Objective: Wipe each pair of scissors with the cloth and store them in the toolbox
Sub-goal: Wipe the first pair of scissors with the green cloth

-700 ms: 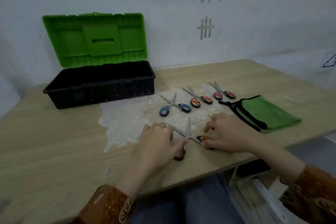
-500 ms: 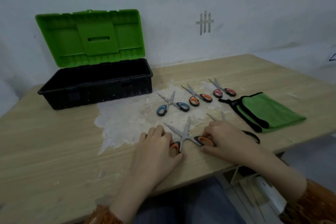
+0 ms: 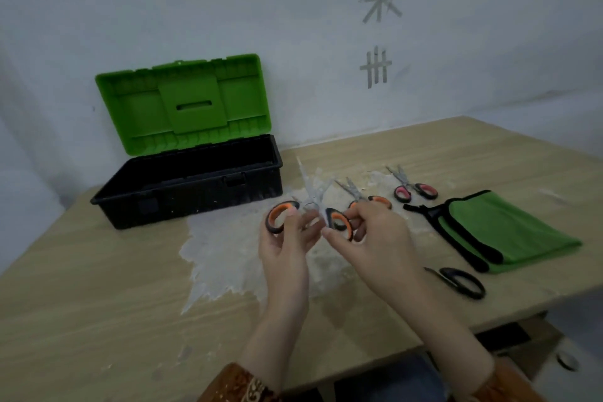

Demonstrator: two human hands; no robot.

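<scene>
— Head view: what is being held?

— A pair of orange-and-black scissors (image 3: 310,209) is held up above the wooden table (image 3: 98,287), blades spread and pointing away. One handle loop is gripped by the left hand (image 3: 284,248), the other is pinched by the right hand (image 3: 368,238).

— And where are the other task items found?

— The toolbox (image 3: 189,186) is seen at the back left, its green lid (image 3: 182,101) raised. The green cloth (image 3: 502,232) is laid folded at the right. A pink-handled pair (image 3: 412,188) is seen just behind the cloth, an orange-handled pair (image 3: 362,194) partly hidden behind the right hand, and a black pair (image 3: 460,282) near the front edge.

— Is anything else noted?

— A whitish patch (image 3: 228,245) is spread across the tabletop under the hands.
</scene>
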